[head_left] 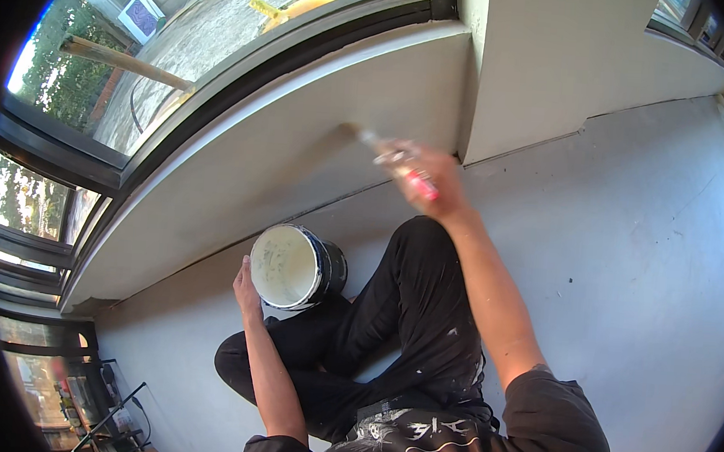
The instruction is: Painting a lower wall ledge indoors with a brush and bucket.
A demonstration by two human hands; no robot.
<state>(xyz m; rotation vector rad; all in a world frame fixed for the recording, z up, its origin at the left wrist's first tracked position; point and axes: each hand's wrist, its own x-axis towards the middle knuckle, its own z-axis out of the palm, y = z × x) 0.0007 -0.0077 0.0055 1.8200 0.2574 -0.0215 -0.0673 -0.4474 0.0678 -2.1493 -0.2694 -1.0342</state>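
Note:
My right hand (424,176), smeared by motion, is closed around a paintbrush (370,137) with some red near the handle. The brush tip is at the low wall (300,150) under the window, beside a darker streak on its surface. A paint bucket (317,265), dark outside and cream-coated inside, stands tilted towards me by my bent legs. My left hand (245,283) grips its left side near the rim, with the fingers partly hidden. How much paint lies inside I cannot tell.
A dark-framed window (248,58) runs above the low wall. A pale pillar (550,63) juts out on the right. Around me spreads a grey floor (611,269) with small specks. At the lower left stand a thin black stand (109,418) and other clutter.

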